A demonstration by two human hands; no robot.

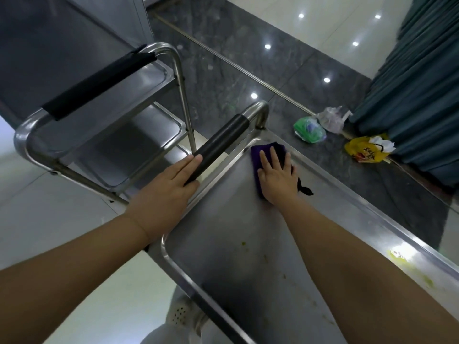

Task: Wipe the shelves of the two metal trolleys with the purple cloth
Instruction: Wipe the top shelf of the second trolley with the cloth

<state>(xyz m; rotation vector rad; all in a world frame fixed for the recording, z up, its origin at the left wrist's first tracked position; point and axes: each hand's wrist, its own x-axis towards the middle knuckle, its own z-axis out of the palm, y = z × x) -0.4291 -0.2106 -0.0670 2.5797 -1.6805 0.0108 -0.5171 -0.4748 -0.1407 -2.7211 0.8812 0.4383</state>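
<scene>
Bare forearms reach over the near trolley's top shelf (223, 256), a steel tray speckled with small stains and a yellowish smear (407, 266) on its right rim. Right hand (277, 177) lies flat with fingers spread, pressing the purple cloth (258, 151) into the shelf's far corner. Left hand (171, 184) holds the black-padded handle (218, 147) of this trolley between nearly straight fingers and thumb. Just beyond on the left stands the second trolley (104, 135), its tiers bare. On the dark floor beside a teal curtain (409, 95) lie a green bag (309, 130), a clear bag (331, 119) and a yellow bag (367, 148).
</scene>
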